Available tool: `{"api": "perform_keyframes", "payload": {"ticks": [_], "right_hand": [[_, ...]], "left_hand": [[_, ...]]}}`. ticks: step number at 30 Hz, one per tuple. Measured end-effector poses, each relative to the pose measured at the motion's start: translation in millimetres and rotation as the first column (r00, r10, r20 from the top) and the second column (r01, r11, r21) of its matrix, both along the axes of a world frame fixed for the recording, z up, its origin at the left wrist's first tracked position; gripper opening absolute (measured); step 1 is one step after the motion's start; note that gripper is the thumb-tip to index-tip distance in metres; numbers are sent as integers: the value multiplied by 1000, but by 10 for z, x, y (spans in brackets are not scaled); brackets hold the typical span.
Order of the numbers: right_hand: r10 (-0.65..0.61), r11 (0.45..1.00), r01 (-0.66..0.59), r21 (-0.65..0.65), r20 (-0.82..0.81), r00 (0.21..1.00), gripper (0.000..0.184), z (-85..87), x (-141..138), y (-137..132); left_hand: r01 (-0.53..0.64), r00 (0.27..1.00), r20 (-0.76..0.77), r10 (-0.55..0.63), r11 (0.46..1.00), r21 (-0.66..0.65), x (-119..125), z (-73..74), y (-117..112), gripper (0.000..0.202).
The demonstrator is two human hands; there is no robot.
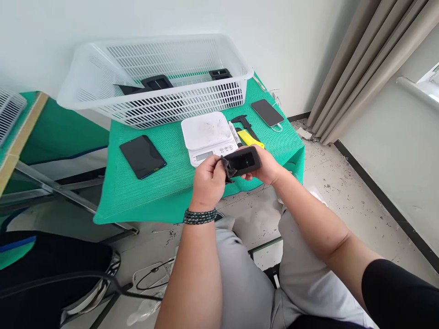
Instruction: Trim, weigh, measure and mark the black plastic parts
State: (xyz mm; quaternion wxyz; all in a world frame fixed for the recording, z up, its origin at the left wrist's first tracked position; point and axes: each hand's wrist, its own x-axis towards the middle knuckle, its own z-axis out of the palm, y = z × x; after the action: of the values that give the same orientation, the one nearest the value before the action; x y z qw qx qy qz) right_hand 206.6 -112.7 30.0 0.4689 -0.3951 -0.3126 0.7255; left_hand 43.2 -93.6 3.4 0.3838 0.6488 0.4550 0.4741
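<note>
Both hands meet over the front edge of the green-covered table. A black hollow rectangular part point(253, 158), with a thick rim and a dark cavity, lies in my right hand point(267, 167), whose fingers wrap round its far side and underside. My left hand point(207, 183) pinches a crumpled dark cloth point(229, 168) against the near left end of that part. Just behind the hands is a white digital scale point(207, 132) with dark specks on its pan. Beside it lie a yellow-handled tool point(251, 138), a marker pen point(234, 133) and black calipers point(247, 125).
A white plastic basket point(154, 103) holding several black parts point(157, 82) stands at the back of the table point(151, 201). A dark tablet point(142, 156) lies at left, a phone point(267, 112) with a white cable at right. Black scraps litter the floor point(346, 183).
</note>
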Motion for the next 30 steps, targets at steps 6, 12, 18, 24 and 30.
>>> {"api": "perform_keyframes", "payload": {"ticks": [6,12,18,24,30], "right_hand": [[81,975,-77,-208,12,997,31,-50,65,39],[-171,976,156,-150,-90,981,16,-60,-70,26],[-300,946,277,-166,-132,945,12,-115,-187,29],[-403,909,378,-176,-133,906,9,-181,-249,59],[-529,849,525,-66,-80,845,11,-237,-334,68]], "left_hand": [[64,986,-160,-50,994,85,-43,-27,-15,19],[6,994,-109,15,982,187,77,-51,-92,33],[-168,982,-55,181,969,183,267,-85,-132,37],[-280,959,-16,282,958,65,352,-149,-125,31],[-244,957,137,254,966,-90,413,-229,-107,32]]}}
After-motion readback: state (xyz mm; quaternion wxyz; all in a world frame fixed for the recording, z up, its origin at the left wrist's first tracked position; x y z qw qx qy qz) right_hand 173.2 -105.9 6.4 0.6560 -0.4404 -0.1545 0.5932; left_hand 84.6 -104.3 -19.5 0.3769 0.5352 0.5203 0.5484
